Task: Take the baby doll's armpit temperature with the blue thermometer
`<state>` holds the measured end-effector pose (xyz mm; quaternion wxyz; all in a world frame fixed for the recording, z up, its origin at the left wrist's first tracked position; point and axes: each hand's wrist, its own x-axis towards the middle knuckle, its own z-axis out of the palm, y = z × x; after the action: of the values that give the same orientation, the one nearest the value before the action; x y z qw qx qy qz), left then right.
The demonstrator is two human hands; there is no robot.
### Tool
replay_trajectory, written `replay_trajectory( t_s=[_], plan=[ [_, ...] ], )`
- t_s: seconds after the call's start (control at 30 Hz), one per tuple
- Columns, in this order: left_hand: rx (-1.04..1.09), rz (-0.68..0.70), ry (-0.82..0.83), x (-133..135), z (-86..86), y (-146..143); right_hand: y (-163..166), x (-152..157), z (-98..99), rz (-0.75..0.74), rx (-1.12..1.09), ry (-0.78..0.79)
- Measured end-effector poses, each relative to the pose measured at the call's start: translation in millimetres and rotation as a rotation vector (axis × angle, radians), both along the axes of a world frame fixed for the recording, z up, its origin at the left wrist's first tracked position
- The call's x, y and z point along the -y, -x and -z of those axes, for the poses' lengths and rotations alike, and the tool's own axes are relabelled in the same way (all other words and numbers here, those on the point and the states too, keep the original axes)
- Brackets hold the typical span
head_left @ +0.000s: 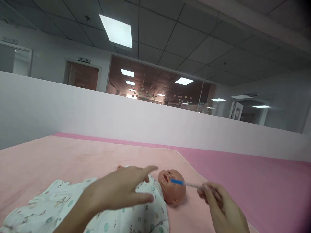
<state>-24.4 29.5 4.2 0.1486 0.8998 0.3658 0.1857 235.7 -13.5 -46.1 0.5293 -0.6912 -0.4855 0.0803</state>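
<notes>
Right hand (220,202) down at 5 o'clock pinches a blue-tipped stick (185,183) at the doll (173,191); left hand (116,191) spread wide over its patterned onesie (145,220). Door sign (84,60) too blurry to read.

We note a bald plastic baby doll (173,191) in a white printed cotton romper, flat on its back at lower centre of frame, head toward the right. A thin pale stick with a blue tip (186,184) sits nearly level at lower centre-right, its blue end over the doll's face.
</notes>
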Motion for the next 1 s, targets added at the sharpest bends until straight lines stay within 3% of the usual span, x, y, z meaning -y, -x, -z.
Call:
replay_trajectory(
  t_s=[0.07, 0.17, 0.23, 0.33, 0.57, 0.83, 1.0],
  plan=[
    [0.048, -0.085, 0.015, -11.0, -0.9, 13.3, 17.1, -13.5, -31.0, -0.209, -0.034, -0.132],
    [0.141, -0.156, -0.005, -21.2, -4.4, 27.5, 43.3, -38.7, -66.2, -0.563, -0.082, -0.167],
    [0.2, -0.204, -0.033, -24.1, -7.9, 33.0, 57.1, -56.9, -78.5, -0.746, -0.11, -0.141],
    [0.269, -0.273, -0.073, -27.1, -12.4, 39.6, 71.0, -81.3, -81.2, -0.922, -0.174, -0.133],
    [0.376, -0.289, -0.21, -39.5, -16.2, 58.4, 92.8, -111.1, -64.1, -1.036, -0.264, -0.12],
    [0.503, -0.373, -0.324, -51.4, -14.2, 52.2, 95.4, -105.0, -63.3, -1.1, -0.213, -0.025],
    [0.495, -0.363, -0.377, -53.7, -11.9, 42.4, 88.2, -105.1, -59.8, -1.084, -0.163, -0.07]
  ],
)
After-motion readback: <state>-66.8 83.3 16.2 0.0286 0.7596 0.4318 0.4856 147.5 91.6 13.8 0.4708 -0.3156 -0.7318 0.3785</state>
